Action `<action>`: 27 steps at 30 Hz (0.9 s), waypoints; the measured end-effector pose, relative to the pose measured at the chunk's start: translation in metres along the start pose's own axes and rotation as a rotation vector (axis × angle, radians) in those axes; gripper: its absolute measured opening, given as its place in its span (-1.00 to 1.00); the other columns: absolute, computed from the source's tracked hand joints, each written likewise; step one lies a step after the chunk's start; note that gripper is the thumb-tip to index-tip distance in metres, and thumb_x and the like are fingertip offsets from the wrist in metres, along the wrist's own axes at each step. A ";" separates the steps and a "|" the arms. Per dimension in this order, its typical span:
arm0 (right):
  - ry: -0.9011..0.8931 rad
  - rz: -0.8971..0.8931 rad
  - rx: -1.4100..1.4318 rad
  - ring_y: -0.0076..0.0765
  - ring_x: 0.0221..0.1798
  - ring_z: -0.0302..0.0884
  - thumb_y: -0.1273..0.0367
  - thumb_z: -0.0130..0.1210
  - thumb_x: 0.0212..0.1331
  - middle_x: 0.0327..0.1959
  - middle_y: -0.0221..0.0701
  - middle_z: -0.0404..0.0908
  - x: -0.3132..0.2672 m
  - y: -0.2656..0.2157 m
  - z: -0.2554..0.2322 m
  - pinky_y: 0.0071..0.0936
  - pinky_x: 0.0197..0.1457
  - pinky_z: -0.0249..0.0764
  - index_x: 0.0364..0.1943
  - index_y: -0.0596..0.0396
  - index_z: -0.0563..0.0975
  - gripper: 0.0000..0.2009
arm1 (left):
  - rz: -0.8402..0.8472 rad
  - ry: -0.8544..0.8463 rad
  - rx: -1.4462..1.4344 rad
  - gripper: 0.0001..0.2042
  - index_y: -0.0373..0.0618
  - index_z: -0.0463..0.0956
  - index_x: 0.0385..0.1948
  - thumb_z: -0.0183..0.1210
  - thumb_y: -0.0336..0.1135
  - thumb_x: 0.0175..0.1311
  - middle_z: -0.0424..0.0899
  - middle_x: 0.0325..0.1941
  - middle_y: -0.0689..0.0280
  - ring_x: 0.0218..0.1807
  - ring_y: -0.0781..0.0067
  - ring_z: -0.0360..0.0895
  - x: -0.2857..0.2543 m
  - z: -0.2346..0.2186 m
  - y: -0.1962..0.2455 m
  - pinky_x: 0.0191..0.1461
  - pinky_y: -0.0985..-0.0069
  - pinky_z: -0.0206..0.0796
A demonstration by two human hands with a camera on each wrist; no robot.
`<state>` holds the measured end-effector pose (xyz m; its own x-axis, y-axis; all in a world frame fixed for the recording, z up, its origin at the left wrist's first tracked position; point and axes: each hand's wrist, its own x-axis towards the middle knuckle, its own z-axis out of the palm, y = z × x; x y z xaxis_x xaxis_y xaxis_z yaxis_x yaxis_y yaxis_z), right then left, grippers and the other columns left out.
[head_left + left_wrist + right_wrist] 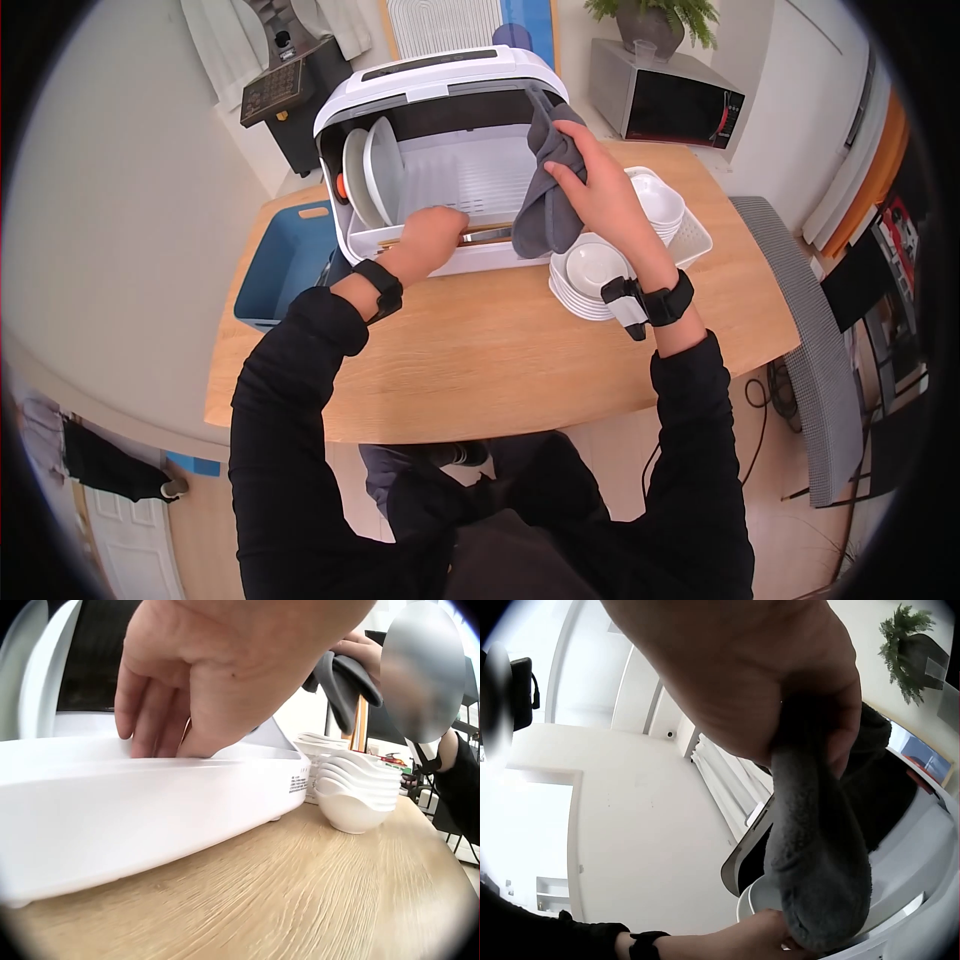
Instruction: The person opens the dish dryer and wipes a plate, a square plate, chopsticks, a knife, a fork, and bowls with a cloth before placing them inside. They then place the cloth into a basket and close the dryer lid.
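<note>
My left hand reaches into the front trough of a white dish dryer, its curled fingers pinching thin wooden utensils. Their fingertips are hidden behind the trough's edge in the left wrist view. Beside them lies a shiny metal utensil. My right hand grips a dark grey cloth at the dryer's right side, and the cloth hangs down over the front edge. Two white plates stand upright at the left inside the open dryer.
On the right, stacked white bowls and dishes stand near a white basket holding more bowls. A blue bin sits left of the dryer on the wooden table. Behind are a microwave and a potted plant.
</note>
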<state>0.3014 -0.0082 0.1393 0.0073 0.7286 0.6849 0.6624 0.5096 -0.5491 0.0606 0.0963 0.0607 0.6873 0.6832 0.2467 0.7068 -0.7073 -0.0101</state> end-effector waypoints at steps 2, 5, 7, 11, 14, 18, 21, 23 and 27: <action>-0.004 0.041 0.189 -0.08 0.14 0.49 0.40 0.12 0.20 0.06 -0.11 0.52 0.001 0.003 0.007 -0.37 0.20 0.39 0.22 0.01 0.34 -0.53 | -0.011 0.024 -0.030 -0.88 -0.11 0.65 -0.39 0.16 -0.35 0.11 0.65 -0.35 0.12 -0.23 0.02 0.58 -0.001 -0.001 0.001 -0.18 0.20 0.41; -0.076 0.146 0.385 -0.22 0.18 0.44 0.48 0.10 0.16 0.13 -0.18 0.47 -0.002 -0.004 0.010 -0.42 0.25 0.33 0.27 0.03 0.29 -0.46 | -0.030 0.069 -0.104 -0.88 -0.13 0.64 -0.37 0.16 -0.35 0.14 0.66 -0.34 0.13 -0.25 0.04 0.58 -0.005 -0.002 0.002 -0.19 0.23 0.41; -0.206 0.237 0.465 -0.28 0.21 0.40 0.51 0.10 0.13 0.18 -0.24 0.41 -0.002 -0.008 0.008 -0.45 0.28 0.31 0.31 -0.03 0.27 -0.41 | -0.066 0.123 -0.207 -0.86 -0.13 0.64 -0.35 0.15 -0.31 0.21 0.66 -0.34 0.17 -0.27 0.11 0.59 -0.012 -0.020 0.009 -0.19 0.29 0.42; -0.337 0.218 0.464 -0.30 0.24 0.36 0.57 0.09 0.04 0.22 -0.23 0.36 -0.006 -0.025 0.020 -0.44 0.31 0.28 0.35 -0.04 0.24 -0.32 | -0.183 0.201 -0.771 -0.67 -0.21 0.52 -0.05 0.14 -0.16 0.31 0.65 -0.22 0.18 -0.21 0.30 0.59 -0.027 -0.071 0.033 -0.15 0.39 0.42; -0.395 0.077 0.410 -0.09 0.32 0.30 0.56 0.14 -0.05 0.27 -0.09 0.30 -0.008 -0.034 0.046 -0.33 0.33 0.28 0.38 -0.01 0.16 -0.22 | -0.152 0.276 -0.990 -0.40 -0.30 0.28 0.19 0.22 -0.08 0.24 0.59 -0.11 0.11 -0.14 0.29 0.59 -0.039 -0.079 0.038 -0.11 0.40 0.44; -0.387 -0.031 0.336 0.10 0.34 0.25 0.54 0.20 -0.10 0.27 0.01 0.29 -0.012 -0.049 0.078 -0.21 0.36 0.25 0.42 -0.03 0.09 -0.14 | -0.195 0.353 -1.086 -0.14 -0.41 0.00 0.32 0.35 -0.14 0.11 0.52 0.01 0.02 -0.11 0.34 0.56 -0.057 -0.070 0.036 -0.04 0.41 0.45; -0.386 -0.020 0.403 -0.09 0.25 0.38 0.54 0.23 -0.07 0.28 -0.06 0.29 -0.014 -0.059 0.082 -0.31 0.24 0.36 0.41 -0.08 0.13 -0.15 | -0.376 0.412 -1.319 -0.37 -0.21 0.18 0.28 0.24 -0.20 0.23 0.57 -0.09 0.29 -0.10 0.54 0.52 -0.071 -0.064 0.030 -0.08 0.58 0.35; -0.387 0.152 0.583 -0.24 0.16 0.47 0.54 0.24 -0.04 0.29 -0.10 0.30 -0.016 -0.062 0.082 -0.38 0.15 0.42 0.41 -0.09 0.15 -0.17 | -0.502 0.464 -1.434 -0.48 -0.16 0.28 0.23 0.18 -0.21 0.27 0.59 -0.13 0.36 -0.10 0.59 0.52 -0.081 -0.058 0.013 -0.11 0.59 0.36; -0.258 0.333 0.681 -0.43 -0.06 0.51 0.39 0.28 0.09 0.18 -0.14 0.40 -0.014 -0.056 0.085 -0.44 -0.03 0.47 0.34 -0.02 0.24 -0.32 | -0.645 0.579 -1.719 -0.74 -0.07 0.44 0.01 0.00 -0.22 0.38 0.60 -0.14 0.38 -0.05 0.53 0.54 -0.091 -0.055 -0.001 -0.05 0.52 0.39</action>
<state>0.2007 -0.0081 0.1201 -0.1043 0.9320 0.3472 0.0528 0.3538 -0.9338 -0.0120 0.0250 0.0919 0.0425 0.9967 0.0694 -0.3544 -0.0499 0.9338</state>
